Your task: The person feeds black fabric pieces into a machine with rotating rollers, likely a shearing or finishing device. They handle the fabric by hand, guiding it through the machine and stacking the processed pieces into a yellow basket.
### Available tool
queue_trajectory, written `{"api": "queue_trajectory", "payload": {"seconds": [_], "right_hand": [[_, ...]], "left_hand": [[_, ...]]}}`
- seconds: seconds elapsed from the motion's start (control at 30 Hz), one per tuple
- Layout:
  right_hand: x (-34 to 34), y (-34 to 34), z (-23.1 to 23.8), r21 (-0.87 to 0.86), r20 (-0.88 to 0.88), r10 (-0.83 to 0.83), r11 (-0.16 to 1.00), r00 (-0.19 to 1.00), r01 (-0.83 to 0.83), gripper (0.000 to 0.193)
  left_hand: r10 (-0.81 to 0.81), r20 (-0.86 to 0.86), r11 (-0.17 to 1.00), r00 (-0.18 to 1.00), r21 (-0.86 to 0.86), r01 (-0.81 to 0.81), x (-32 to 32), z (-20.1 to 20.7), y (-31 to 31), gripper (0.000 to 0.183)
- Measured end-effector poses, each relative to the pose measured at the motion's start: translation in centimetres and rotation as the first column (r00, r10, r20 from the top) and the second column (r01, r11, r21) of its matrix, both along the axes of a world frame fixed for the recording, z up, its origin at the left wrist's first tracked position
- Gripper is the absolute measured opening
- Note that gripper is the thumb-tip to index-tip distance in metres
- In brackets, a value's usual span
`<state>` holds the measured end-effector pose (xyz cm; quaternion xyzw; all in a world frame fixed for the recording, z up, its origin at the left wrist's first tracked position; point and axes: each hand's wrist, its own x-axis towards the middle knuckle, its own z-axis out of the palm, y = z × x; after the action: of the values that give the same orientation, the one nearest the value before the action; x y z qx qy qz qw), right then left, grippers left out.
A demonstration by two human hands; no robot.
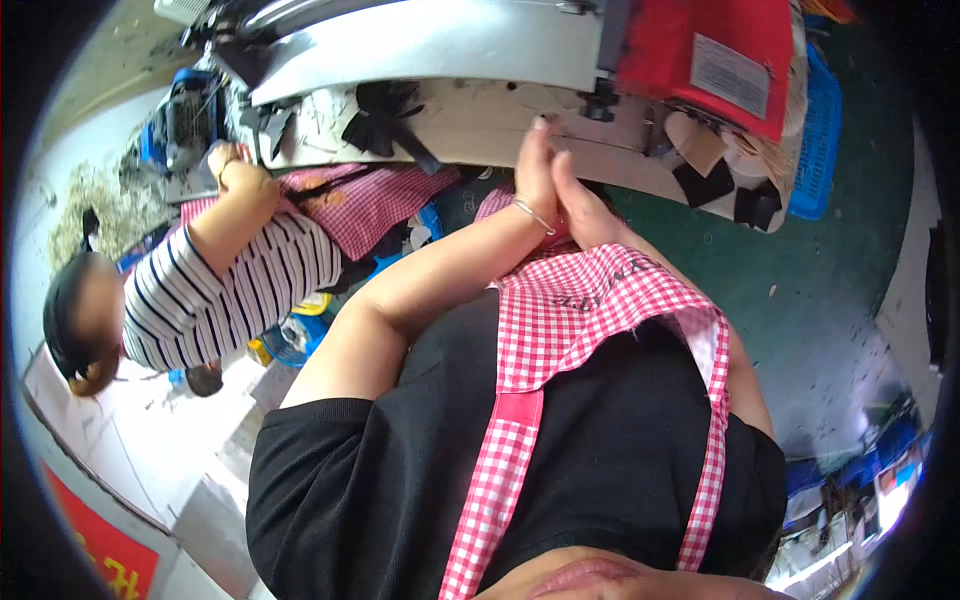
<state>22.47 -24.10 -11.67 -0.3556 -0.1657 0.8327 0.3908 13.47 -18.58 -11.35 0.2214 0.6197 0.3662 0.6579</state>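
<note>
Evidently we press left hand (538,182) and right hand (590,212) palm to palm, fingers straight, gripping nothing visible, at workbench (480,142) edge; black strips (415,147) lie left, black patches (703,184) right, perhaps kept edgeward for easy reach.

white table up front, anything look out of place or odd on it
Somewhat untidy: loose black pieces lie at odd angles on the white table, one strip slanting out to its near edge. More black pieces lie beside the red machine cover. I see no clear spill or breakage.
</note>
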Motion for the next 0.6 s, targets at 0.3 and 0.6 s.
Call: {"api": "queue_trajectory", "payload": {"seconds": [0.3, 0.6], "right_hand": [[-18.7, 11.2, -7.4, 0.152, 0.944, 0.054, 0.806, 0.326, -0.572, 0.058], [-22.4, 12.2, -11.9, 0.29, 0.928, -0.372, 0.731, -0.005, -0.618, 0.033]], "left_hand": [[0.044, -0.409, 0.969, 0.911, 0.239, 0.061, -21.5, -1.2, 0.4, 0.056], [-0.275, -0.961, 0.673, -0.017, -0.205, 0.711, -33.1, -9.8, 11.1, 0.106]]}}
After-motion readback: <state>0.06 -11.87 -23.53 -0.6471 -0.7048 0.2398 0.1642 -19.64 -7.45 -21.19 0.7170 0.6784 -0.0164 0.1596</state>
